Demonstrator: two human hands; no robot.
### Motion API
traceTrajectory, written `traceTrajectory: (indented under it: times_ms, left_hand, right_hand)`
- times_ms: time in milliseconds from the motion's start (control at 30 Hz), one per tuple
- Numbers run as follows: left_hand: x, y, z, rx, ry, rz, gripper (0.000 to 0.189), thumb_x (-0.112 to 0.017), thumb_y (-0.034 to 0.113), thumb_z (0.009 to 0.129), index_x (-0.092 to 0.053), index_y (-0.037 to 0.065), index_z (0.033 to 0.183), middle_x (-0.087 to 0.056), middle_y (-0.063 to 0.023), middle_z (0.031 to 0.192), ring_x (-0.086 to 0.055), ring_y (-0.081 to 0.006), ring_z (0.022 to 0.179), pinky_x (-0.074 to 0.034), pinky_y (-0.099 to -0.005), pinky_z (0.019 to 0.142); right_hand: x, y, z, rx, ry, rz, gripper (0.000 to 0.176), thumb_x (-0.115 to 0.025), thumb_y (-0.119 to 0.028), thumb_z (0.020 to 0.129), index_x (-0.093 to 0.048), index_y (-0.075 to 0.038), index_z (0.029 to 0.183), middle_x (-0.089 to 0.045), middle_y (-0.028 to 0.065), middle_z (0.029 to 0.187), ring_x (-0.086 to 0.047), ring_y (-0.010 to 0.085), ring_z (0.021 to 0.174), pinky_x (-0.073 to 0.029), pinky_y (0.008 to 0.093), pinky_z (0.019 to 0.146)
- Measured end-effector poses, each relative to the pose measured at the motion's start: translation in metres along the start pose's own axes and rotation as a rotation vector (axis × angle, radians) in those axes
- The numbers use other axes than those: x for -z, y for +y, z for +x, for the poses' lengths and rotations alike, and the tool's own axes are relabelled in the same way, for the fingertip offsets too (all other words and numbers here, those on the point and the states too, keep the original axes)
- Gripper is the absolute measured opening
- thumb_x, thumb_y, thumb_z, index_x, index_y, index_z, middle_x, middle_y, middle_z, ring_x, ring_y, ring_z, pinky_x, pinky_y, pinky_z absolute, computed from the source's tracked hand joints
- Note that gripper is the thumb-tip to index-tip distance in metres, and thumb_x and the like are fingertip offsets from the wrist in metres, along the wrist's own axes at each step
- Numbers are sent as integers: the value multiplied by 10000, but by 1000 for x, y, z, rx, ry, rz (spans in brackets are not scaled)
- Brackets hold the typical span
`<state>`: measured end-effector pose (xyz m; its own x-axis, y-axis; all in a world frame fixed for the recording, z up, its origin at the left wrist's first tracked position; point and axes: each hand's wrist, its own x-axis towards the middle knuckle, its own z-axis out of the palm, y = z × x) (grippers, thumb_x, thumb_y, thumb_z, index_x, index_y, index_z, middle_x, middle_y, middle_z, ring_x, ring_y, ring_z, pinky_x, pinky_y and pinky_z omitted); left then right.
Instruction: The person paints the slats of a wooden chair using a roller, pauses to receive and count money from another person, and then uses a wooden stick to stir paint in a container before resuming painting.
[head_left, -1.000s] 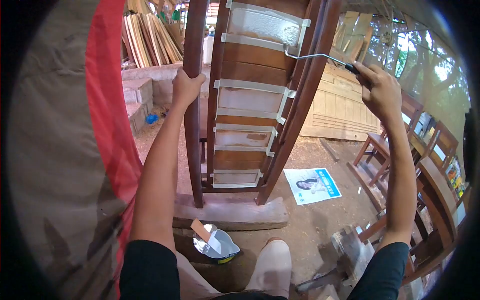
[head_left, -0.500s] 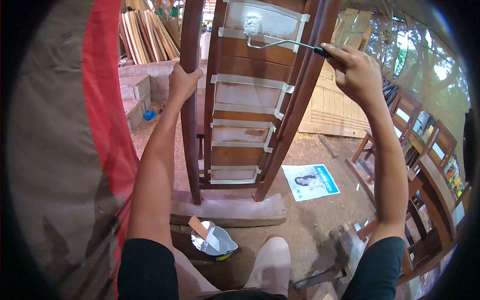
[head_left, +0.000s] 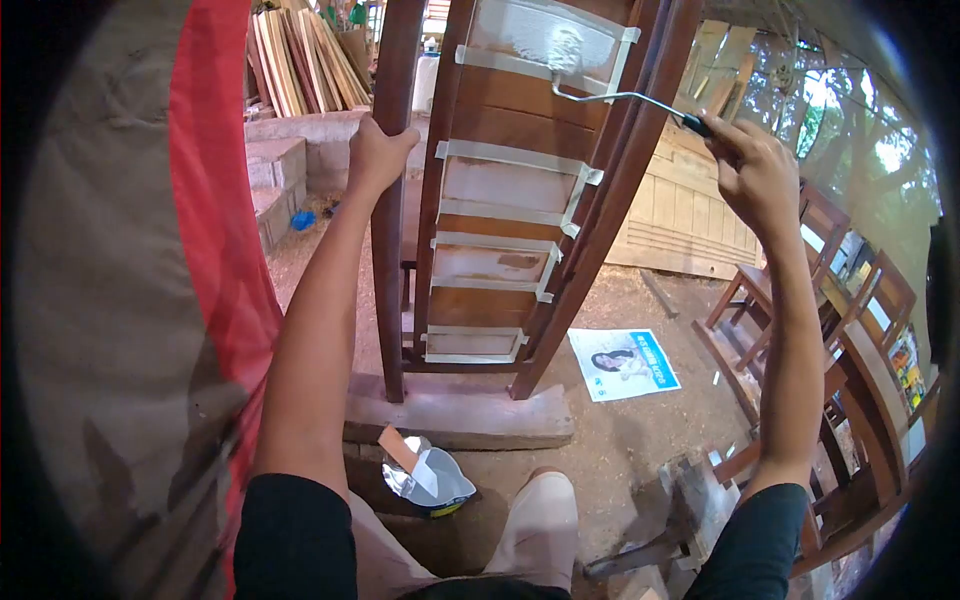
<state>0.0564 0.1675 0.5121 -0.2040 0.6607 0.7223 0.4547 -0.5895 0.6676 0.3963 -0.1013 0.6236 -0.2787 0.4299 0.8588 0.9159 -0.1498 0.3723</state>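
My left hand (head_left: 382,157) is wrapped round the left upright of a dark brown wooden frame (head_left: 391,280), which stands on a timber block (head_left: 470,415). In my right hand (head_left: 755,170) is the black handle of a small paint roller (head_left: 567,50). Its white roller head rests on the top panel (head_left: 510,35), where wet white paint covers much of the surface. Strips of masking tape (head_left: 510,207) border this panel and several lower ones, which look thinly coated or bare in patches. A paint container (head_left: 455,485) with foil and a wooden stick (head_left: 398,447) sits by my feet.
A printed poster (head_left: 625,365) lies on the dirt floor to the right. Several wooden chairs (head_left: 870,380) stand at the far right. Stacked boards (head_left: 305,65) lean behind the frame, and a brown and red cloth (head_left: 215,200) hangs at the left.
The roller has moved to the right across the top panel, with my right hand following. My left hand keeps its hold on the upright. The view has shifted slightly.
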Motion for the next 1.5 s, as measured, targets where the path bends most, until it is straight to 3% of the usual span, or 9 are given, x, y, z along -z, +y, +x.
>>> traceTrajectory:
  times_ms: [400,633,967,1367,1500]
  left_hand:
    - [4,2,-1,7,-44,-69,556,-725,307,725,-575,-101,1072,-685,-289,994,-681,-403,964,-528,-444,865]
    - [2,0,-1,-36,2,-71,526,-719,292,734,-585,-85,1076,-689,-275,991,-686,-390,958,-531,-437,854]
    - [1,-1,1,-9,-35,-78,532,-728,299,729,-593,-83,1074,-695,-262,993,-691,-378,951,-537,-430,843]
    - [1,-2,0,-17,14,-74,499,-727,301,737,-620,-68,1055,-699,-258,983,-693,-369,961,-537,-432,860]
    - [3,1,-3,-13,-20,-71,514,-726,302,737,-612,-70,1072,-698,-263,995,-692,-372,965,-537,-433,864]
  right_hand:
    - [-3,-60,35,82,37,79,326,-594,-175,869,-717,-214,1168,-645,104,824,-660,339,804,-513,464,715]
    - [0,-56,22,-3,10,59,302,-607,-207,875,-721,-216,1154,-642,99,829,-657,331,808,-507,456,719]
    - [3,-59,27,43,38,36,376,-606,-145,809,-721,-216,1159,-638,94,833,-657,329,797,-518,448,702]
    - [4,-63,31,18,-5,45,387,-598,-140,807,-718,-217,1167,-646,101,844,-661,332,802,-522,462,712]
    - [-2,-64,34,104,54,33,340,-623,-151,856,-713,-214,1178,-645,104,831,-650,333,780,-511,441,694]
